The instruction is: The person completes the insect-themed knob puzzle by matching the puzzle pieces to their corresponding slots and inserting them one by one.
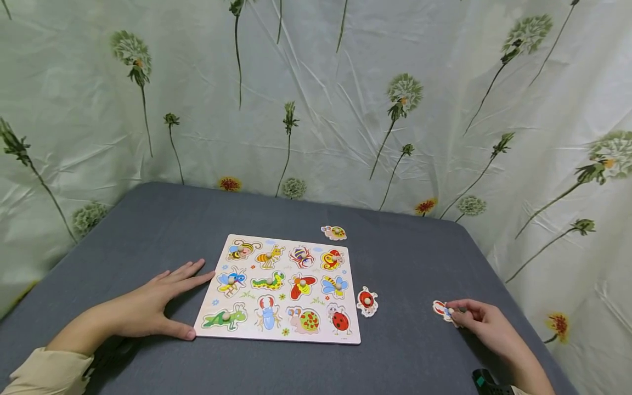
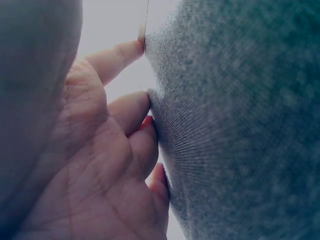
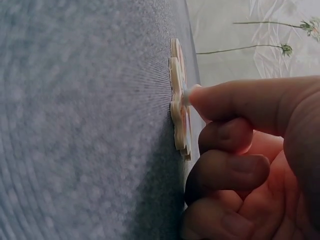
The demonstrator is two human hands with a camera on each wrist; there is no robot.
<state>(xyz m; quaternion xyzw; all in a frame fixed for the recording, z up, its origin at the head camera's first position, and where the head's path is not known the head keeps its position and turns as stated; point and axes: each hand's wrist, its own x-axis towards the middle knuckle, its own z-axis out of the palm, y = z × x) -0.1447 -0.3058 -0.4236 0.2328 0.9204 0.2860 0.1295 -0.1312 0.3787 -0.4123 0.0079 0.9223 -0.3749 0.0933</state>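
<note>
My left hand (image 1: 155, 302) lies spread at the left side of a wooden peg puzzle board (image 1: 247, 341), index fingertip and thumb right at its edge. Far to the board's right, my right hand (image 1: 489, 327) pinches the small knob of a red-and-blue beetle puzzle piece (image 1: 439, 308) between thumb and finger. In the right wrist view that piece (image 3: 176, 90) stands edge-on, close against the grey cloth, with the other fingers curled below. Knobbed insect pieces fill the board's upper two rows. In its bottom row, the blue beetle, snail and ladybird pictures show no knobs.
A loose ladybird piece (image 1: 367, 302) lies just right of the board, and a snail piece (image 1: 334, 232) behind its far right corner. Grey cloth (image 1: 410, 258) covers the table. A floral curtain (image 1: 321, 109) hangs along the back.
</note>
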